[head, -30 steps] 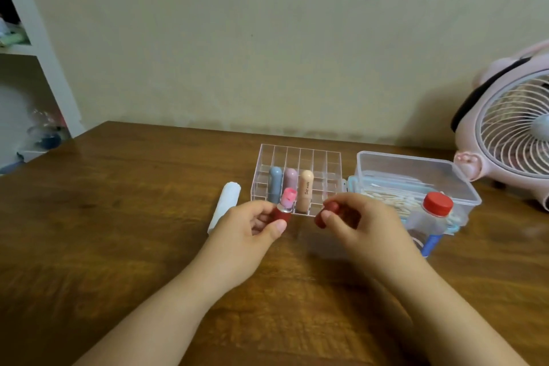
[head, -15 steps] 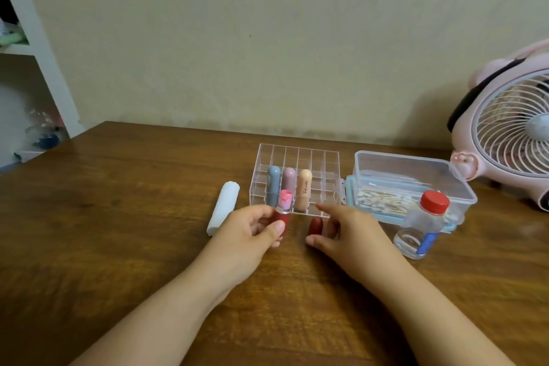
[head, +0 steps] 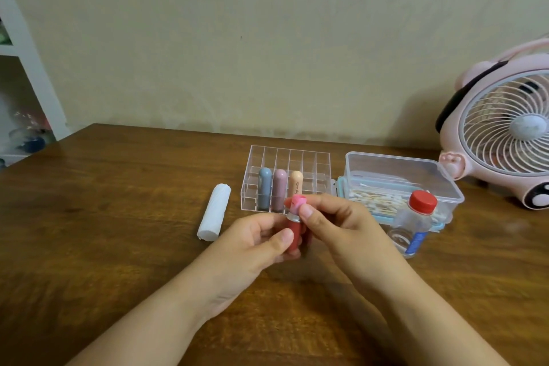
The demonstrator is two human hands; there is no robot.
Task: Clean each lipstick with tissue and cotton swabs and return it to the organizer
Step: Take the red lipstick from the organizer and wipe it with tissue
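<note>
Both hands' fingers (head: 306,211) pinch the uncapped red lipstick (head: 294,232).

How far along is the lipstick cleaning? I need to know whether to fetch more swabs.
Done: cannot tell; three capped lipsticks stand in the organizer, cleaned or not. In hand: the left hand holds an uncapped red lipstick, the right hand pinching its pink tip. Left: wiping it; the tissue roll and the swabs in their box lie untouched, plenty remaining.
</note>
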